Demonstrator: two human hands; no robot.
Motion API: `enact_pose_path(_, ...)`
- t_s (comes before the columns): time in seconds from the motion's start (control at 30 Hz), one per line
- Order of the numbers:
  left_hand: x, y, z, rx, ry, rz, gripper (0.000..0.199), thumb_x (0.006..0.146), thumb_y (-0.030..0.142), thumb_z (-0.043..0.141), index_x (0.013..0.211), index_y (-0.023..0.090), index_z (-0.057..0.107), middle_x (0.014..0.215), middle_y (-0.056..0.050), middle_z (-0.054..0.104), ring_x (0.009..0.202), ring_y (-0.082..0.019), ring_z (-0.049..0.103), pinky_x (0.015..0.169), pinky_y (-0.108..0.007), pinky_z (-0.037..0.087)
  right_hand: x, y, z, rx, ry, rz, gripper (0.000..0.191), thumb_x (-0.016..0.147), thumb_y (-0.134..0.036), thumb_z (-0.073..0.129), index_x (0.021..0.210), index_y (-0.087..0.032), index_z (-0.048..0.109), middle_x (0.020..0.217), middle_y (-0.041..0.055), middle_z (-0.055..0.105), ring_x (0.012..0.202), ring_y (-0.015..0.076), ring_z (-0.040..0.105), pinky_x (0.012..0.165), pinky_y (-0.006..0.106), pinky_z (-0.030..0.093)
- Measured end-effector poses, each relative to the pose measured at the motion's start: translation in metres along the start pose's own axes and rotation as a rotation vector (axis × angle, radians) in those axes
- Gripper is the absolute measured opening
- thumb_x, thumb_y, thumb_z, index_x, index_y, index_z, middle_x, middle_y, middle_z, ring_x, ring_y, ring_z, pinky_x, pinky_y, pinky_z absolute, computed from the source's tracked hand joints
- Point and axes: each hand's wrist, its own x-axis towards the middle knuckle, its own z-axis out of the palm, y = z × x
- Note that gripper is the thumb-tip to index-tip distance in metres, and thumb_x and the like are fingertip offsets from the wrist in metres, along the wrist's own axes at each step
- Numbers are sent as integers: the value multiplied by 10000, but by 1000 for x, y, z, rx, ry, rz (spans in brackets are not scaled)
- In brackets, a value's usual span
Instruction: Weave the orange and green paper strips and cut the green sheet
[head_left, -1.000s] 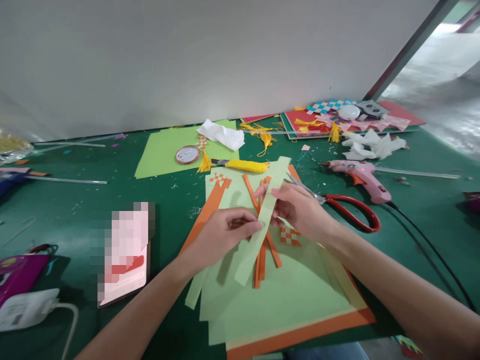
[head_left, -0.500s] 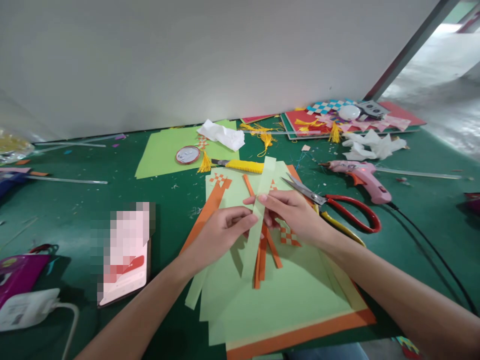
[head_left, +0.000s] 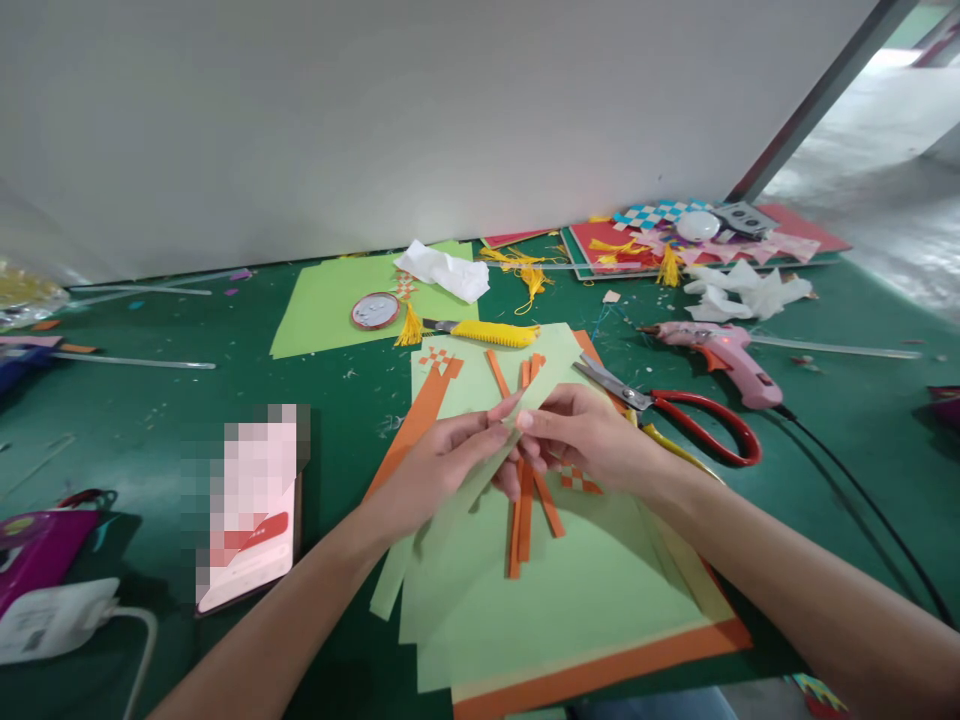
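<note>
- At the near edge of the green table (head_left: 341,405), an orange sheet (head_left: 600,664) is showing beneath a stack of pale green sheets (head_left: 570,600).
- To the left, a white plug with a cable (head_left: 56,625) is lying just beside a magenta tool (head_left: 49,545), and a phone (head_left: 259,545) is resting between these and the left forearm.
- Above the stack, the left hand (head_left: 465,455) is pinching a pale green strip (head_left: 491,468) between thumb and fingers.
- The right hand (head_left: 585,430) is gripping the same strip just beside the left fingertips, its thumb pressing on top.
- The strip is slanting from lower left to upper right, held over the stack.
- Narrow orange strips (head_left: 525,515) are lying loosely crossed below the hands, and an orange-checked woven piece (head_left: 579,481) is peeking out under the right hand.
- Scissors (head_left: 637,399) are lying partly open, one handle red and the other yellow, near the right hand.
- Farther off, a yellow cutter (head_left: 495,333) is lying at the stack's far edge, while a pink glue gun (head_left: 716,348) is resting to the right.
- Beyond them, a white tissue (head_left: 442,270) is lying on a bright green sheet (head_left: 319,300).
</note>
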Motion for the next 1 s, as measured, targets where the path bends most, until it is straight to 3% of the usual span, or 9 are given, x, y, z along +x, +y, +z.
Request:
enact_pose_path(0.1,2,-1,1,-25,-28,44,303,963,390,490,974,166,694,822,-34,698,737,-142,652,871,-293,469,1,4,2,-11,16,-8,337,784,-416,718,988,-148,731,555,-30,525,482,81,495,440,210,341)
enact_pose_path(0.23,1,-2,4,37,3,-2,218,891,368,621,940,166,687,839,-31,713,761,-144,656,769,-258,497,3,11,5,-24,82,-18,278,781,-423,717,821,-148,727,479,-50,468,438,62,429,405,196,298)
enact_pose_path(0.33,-1,-4,5,83,37,-15,221,894,379,614,917,173,689,786,-24,712,778,-152,660,718,-241,490,3,14,7,-27,138,14,310,759,-452,727,727,-145,699,443,-58,438,404,50,373,363,193,235)
enact_pose_path(0.53,-3,-5,6,150,36,-31,333,965,424,473,977,167,684,756,-34,692,736,-156,656,655,-252,446,3,14,10,-9,137,8,305,772,-462,718,788,-158,720,451,-65,428,406,42,345,357,191,214)
enact_pose_path(0.8,-4,-2,8,210,89,-65,378,968,418,456,721,158,577,681,-27,691,665,-138,604,617,-247,408,3,13,7,-47,205,-32,305,771,-466,720,764,-161,728,430,-69,367,442,57,346,406,194,267)
enact_pose_path(1.0,-3,-7,7,188,82,-56,284,955,386,477,862,158,619,719,-28,687,710,-157,622,635,-259,411,3,13,9,-69,165,10,333,753,-480,722,696,-153,701,423,-69,388,382,39,270,353,210,184)
